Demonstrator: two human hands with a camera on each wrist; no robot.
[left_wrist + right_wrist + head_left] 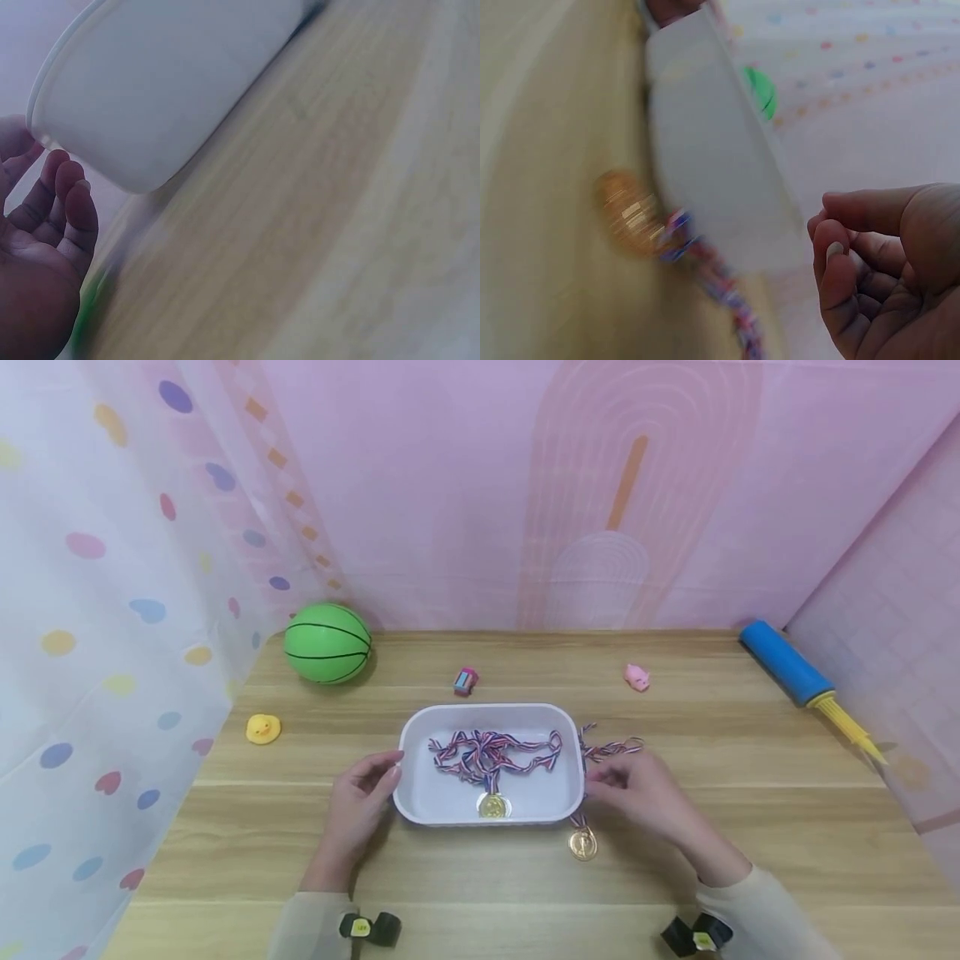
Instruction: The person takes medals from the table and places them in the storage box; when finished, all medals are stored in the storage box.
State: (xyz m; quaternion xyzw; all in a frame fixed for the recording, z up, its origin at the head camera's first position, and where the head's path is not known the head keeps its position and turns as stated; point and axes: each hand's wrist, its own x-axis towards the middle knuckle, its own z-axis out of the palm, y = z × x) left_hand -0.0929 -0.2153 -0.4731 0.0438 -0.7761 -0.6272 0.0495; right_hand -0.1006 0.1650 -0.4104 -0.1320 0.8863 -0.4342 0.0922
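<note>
A white rectangular tray point(420, 793) sits between both hands on the wooden table. Inside it lie a tangled red, white and blue ribbon point(491, 752) and its gold medal point(492, 806), near the front wall. My left hand point(362, 806) grips the tray's left rim with thumb and fingertips. At the right rim, my right hand point(637, 789) pinches the edge with curled fingers; the contact is partly hidden. A second gold medal point(582, 843) lies outside the tray's front right corner, blurred in the right wrist view. Its striped ribbon point(615, 748) shows beside the right hand.
Behind the tray are a small pink and blue toy point(465, 681) and a pink pig toy point(637, 677). A green ball point(327, 643) and a yellow duck point(263, 728) stand at left. A blue and yellow hand pump point(795, 672) lies far right. Patterned cloth point(450, 493) hangs behind.
</note>
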